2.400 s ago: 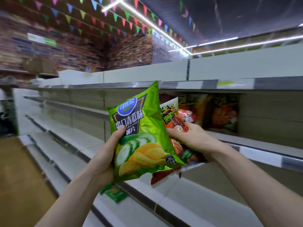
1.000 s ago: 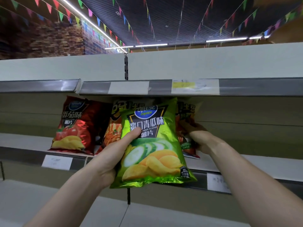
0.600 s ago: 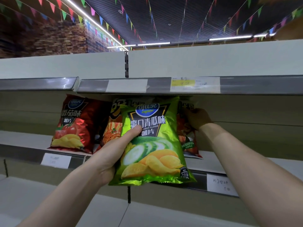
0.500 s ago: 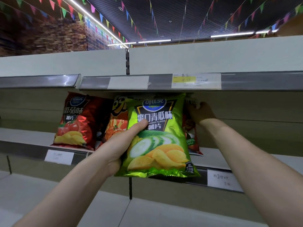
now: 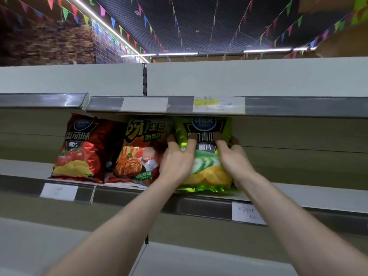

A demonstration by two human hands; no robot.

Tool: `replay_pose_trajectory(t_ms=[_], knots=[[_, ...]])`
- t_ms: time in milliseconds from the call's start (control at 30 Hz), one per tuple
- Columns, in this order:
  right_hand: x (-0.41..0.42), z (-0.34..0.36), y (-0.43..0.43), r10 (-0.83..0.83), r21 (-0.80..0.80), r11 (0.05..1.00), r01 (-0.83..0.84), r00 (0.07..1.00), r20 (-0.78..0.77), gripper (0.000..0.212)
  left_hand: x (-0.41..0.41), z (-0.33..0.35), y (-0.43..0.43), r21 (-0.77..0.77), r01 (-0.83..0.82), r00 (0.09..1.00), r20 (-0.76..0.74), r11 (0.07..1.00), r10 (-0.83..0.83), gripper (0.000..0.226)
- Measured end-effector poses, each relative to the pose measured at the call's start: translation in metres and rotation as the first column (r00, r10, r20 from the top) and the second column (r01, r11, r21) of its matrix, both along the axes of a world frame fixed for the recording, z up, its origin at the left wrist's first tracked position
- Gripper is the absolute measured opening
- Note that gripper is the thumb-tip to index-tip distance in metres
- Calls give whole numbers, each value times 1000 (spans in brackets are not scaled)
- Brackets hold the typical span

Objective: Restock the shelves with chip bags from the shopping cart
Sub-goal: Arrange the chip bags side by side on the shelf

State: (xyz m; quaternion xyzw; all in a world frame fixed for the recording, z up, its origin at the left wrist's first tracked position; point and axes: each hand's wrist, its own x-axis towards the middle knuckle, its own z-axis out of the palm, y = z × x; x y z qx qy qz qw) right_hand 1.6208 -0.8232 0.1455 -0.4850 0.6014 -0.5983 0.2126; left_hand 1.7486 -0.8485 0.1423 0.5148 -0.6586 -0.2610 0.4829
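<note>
Fingers (image 5: 170, 140) of the left hand (image 5: 175, 162) curl round the left side of a glossy green chip bag printed with cucumber slices (image 5: 207, 166), with the thumb on its front. The right hand (image 5: 235, 160) clamps the bag's right side likewise, its thumb on the print and its other fingers tucked past the edge. The bag stands upright on the pale grey shelf (image 5: 308, 193), with its bottom seam at the front edge and its top under the upper grey price rail (image 5: 298, 106). Just left stands an orange-red chip bag (image 5: 137, 154), then a dark red tomato chip bag (image 5: 79, 148). A white price tag (image 5: 58, 192) hangs on the front edge.
</note>
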Motion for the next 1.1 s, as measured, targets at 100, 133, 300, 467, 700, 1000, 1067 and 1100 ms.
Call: replay_pose_trajectory(t_ms=[100, 133, 300, 467, 700, 1000, 1067, 1100], knots=[[2, -19, 8, -2, 65, 998, 11, 989, -148, 72, 4, -23, -4, -103, -53, 988, 137, 993, 67, 75], [1, -25, 8, 13, 81, 997, 2, 983, -184, 78, 6, -26, -2, -115, -67, 982, 167, 991, 86, 77], [-10, -34, 12, 73, 104, 993, -51, 974, -213, 89, 14, -31, -1, -147, -77, 969, 223, 986, 108, 77], [-10, -33, 16, -11, -14, 1000, 9, 989, -147, 92, 11, -29, 15, -496, -53, 877, 392, 867, 278, 84], [-3, -17, 2, 5, -59, 998, -11, 994, -109, 36, -8, -27, -10, -642, 98, 740, 558, 760, 376, 59], [5, -15, 14, -280, -261, 952, 160, 799, -532, 33, 2, -16, -6, -480, 196, 755, 630, 855, 181, 69], [10, -9, 16, -304, -324, 939, 118, 724, -619, 35, 11, -14, -8, -507, 163, 854, 503, 847, 136, 55], [14, -8, 15, -328, -355, 929, 109, 687, -649, 37, 16, -13, -10, -530, 100, 892, 422, 842, 160, 42]])
